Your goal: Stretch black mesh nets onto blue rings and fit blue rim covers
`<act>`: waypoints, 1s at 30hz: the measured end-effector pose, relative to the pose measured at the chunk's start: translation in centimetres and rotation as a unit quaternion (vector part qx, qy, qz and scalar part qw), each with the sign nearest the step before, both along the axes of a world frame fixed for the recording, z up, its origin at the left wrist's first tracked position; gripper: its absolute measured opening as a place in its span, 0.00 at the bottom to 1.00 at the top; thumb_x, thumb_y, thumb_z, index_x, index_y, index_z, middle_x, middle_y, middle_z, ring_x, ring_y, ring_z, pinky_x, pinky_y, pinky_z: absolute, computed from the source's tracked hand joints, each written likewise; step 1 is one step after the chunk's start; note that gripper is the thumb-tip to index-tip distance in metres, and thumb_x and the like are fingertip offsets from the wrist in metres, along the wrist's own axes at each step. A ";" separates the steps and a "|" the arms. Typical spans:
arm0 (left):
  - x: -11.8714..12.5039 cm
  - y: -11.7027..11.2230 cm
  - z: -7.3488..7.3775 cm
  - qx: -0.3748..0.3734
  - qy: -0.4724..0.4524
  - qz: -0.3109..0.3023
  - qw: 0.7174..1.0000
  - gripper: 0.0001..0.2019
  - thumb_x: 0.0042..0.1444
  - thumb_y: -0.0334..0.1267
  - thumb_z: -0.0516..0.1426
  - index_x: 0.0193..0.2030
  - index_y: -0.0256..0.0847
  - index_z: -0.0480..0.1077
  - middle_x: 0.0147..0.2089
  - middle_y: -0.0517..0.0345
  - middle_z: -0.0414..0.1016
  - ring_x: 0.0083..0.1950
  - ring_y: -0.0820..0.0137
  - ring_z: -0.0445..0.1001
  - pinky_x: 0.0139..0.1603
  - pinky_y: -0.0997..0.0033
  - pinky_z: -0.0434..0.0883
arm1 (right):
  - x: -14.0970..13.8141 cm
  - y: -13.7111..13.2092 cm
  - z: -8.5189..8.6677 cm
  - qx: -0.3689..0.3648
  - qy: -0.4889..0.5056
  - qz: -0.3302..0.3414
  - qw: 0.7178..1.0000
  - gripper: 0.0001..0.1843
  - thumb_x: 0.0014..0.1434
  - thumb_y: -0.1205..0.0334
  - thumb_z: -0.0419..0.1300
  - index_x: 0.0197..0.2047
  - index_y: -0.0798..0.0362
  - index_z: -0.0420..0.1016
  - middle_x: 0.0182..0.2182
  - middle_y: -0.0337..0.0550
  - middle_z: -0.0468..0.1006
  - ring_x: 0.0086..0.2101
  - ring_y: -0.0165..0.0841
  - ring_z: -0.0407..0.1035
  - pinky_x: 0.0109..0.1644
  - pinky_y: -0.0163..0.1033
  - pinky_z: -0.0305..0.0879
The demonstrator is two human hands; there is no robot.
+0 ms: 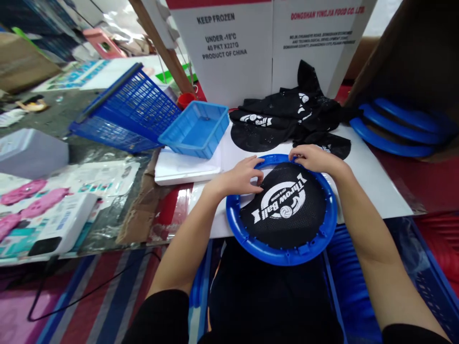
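A round blue plastic ring (283, 255) lies on the white board in front of me, with a black mesh net (287, 210) printed "Throw Ball" stretched across it. My left hand (244, 177) pinches the net's edge at the ring's upper left rim, fingers curled. At the ring's far rim, my right hand (313, 158) presses the net edge with bent fingers. Both hands grip the net where it meets the ring.
A pile of black printed nets (283, 119) lies behind the ring. Stacked blue rings (394, 129) sit at the right. A light blue tray (195, 129) and a tilted blue basket (129, 112) stand at the left. A white carton (229, 43) stands behind.
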State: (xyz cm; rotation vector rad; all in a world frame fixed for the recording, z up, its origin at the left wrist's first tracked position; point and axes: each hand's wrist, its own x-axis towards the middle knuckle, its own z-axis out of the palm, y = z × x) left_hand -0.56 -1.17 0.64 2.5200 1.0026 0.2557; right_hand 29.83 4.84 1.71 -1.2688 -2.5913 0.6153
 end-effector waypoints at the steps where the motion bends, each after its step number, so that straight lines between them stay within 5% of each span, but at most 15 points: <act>1: 0.0 0.0 -0.2 0.009 0.001 0.008 1.000 0.08 0.58 0.40 0.69 0.34 0.41 0.78 0.76 0.48 0.62 0.79 0.43 0.55 0.78 0.35 0.57 | 0.3 0.1 0.1 0.009 -0.011 -0.018 1.000 0.14 0.61 0.73 0.58 0.43 0.50 0.82 0.42 0.46 0.84 0.42 0.40 0.75 0.47 0.43 0.68; 7: 0.2 0.1 -0.5 0.036 -0.015 0.039 0.999 0.09 0.67 0.44 0.63 0.43 0.40 0.78 0.77 0.45 0.61 0.80 0.44 0.54 0.79 0.37 0.56 | 0.7 -0.4 0.8 -0.014 0.008 -0.008 1.000 0.14 0.62 0.70 0.56 0.41 0.49 0.83 0.39 0.44 0.83 0.39 0.41 0.76 0.47 0.46 0.71; 11: 1.3 0.0 -1.2 0.070 -0.022 0.044 0.996 0.11 0.68 0.45 0.62 0.49 0.40 0.76 0.77 0.41 0.60 0.79 0.46 0.57 0.77 0.39 0.60 | -0.8 -1.1 0.5 0.053 0.130 0.089 0.986 0.14 0.65 0.67 0.57 0.40 0.46 0.85 0.58 0.46 0.78 0.57 0.45 0.73 0.64 0.54 0.70; 14: 2.0 0.0 -1.6 0.074 -0.015 0.037 0.996 0.10 0.68 0.41 0.60 0.51 0.39 0.76 0.78 0.40 0.60 0.78 0.47 0.60 0.76 0.40 0.61 | -2.2 -1.6 -0.4 0.049 0.115 0.138 0.982 0.11 0.66 0.63 0.61 0.45 0.46 0.87 0.66 0.48 0.71 0.66 0.50 0.65 0.72 0.61 0.62; 19: 2.1 -0.1 -0.5 0.025 -0.044 0.029 0.998 0.08 0.70 0.38 0.55 0.43 0.39 0.74 0.73 0.41 0.67 0.75 0.49 0.64 0.76 0.42 0.62 | -2.8 -1.9 -1.3 -0.003 0.067 0.117 0.991 0.13 0.66 0.55 0.66 0.51 0.46 0.86 0.70 0.51 0.68 0.69 0.54 0.61 0.74 0.65 0.58; 26: 1.1 0.2 1.2 -0.024 -0.141 0.029 0.989 0.09 0.62 0.36 0.55 0.30 0.42 0.65 0.46 0.50 0.81 0.50 0.61 0.79 0.55 0.58 0.74 | -2.3 -1.2 -0.3 -0.075 0.158 0.115 0.978 0.10 0.64 0.53 0.66 0.42 0.50 0.82 0.60 0.51 0.80 0.62 0.49 0.72 0.70 0.59 0.63; 30: 1.0 0.0 1.7 -0.025 -0.149 -0.010 0.988 0.10 0.57 0.34 0.56 0.25 0.42 0.61 0.44 0.51 0.81 0.49 0.62 0.78 0.53 0.59 0.74 | -2.4 -1.5 0.0 -0.121 0.174 0.131 0.969 0.12 0.66 0.51 0.65 0.42 0.49 0.83 0.60 0.50 0.80 0.61 0.47 0.72 0.71 0.58 0.62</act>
